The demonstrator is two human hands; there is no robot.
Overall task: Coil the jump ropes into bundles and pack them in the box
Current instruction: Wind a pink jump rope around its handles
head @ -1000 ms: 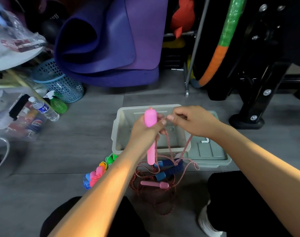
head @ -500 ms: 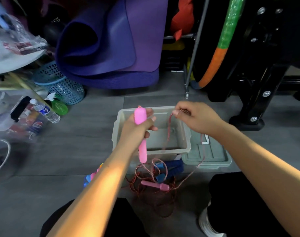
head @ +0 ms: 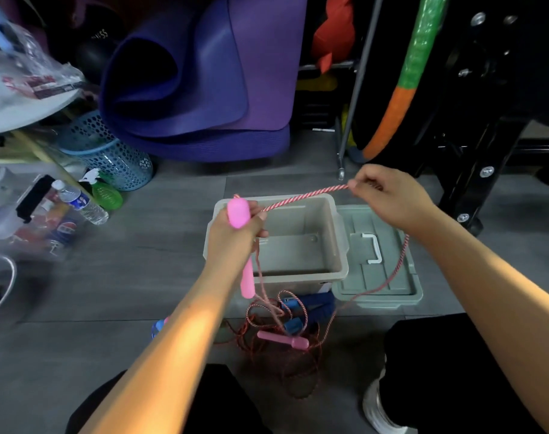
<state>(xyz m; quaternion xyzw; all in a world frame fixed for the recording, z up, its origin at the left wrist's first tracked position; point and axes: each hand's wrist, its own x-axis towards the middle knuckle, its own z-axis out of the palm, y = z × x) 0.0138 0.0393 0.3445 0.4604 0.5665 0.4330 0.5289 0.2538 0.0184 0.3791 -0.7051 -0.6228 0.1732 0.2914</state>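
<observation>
Home gym storage corner, rolled yoga mats (head: 201, 76), weighted hoop (head: 404, 79), black equipment frame (head: 473, 170)

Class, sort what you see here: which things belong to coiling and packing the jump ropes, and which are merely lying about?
Belong to the job:
pink handle gripped by left hand
striped rope pinched by right hand
second pink handle on the floor
blue jump rope
grey box
box lid

Lying about:
purple mats
blue basket
water bottle
green spray bottle

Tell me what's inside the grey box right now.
The box looks empty, bare floor showing. The left hand and pink handle cover its near-left corner, so that part is hidden.
</observation>
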